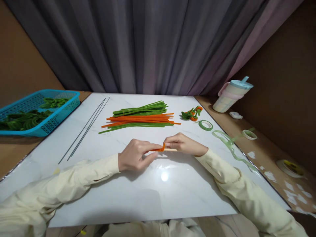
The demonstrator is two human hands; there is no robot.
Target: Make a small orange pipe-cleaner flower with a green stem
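My left hand (138, 154) is closed around a thin pale wooden stick (171, 150) that has an orange pipe cleaner (161, 148) wound about it. The fingers of my right hand (181, 144) pinch the orange pipe cleaner where it stands up from the stick. Both hands are low over the white tabletop, close together. Beyond them lie orange pipe cleaners (140, 119) between bundles of green pipe cleaners (143, 108). The part of the stick inside my left hand is hidden.
At left stands a blue basket (61, 113) with green coiled pieces; thin dark wires (85, 131) lie beside it. To the right are small green-orange pieces (192, 114), green tape (205, 125), a loose green ribbon (228, 144) and a lidded cup (230, 97). White scraps litter the right side.
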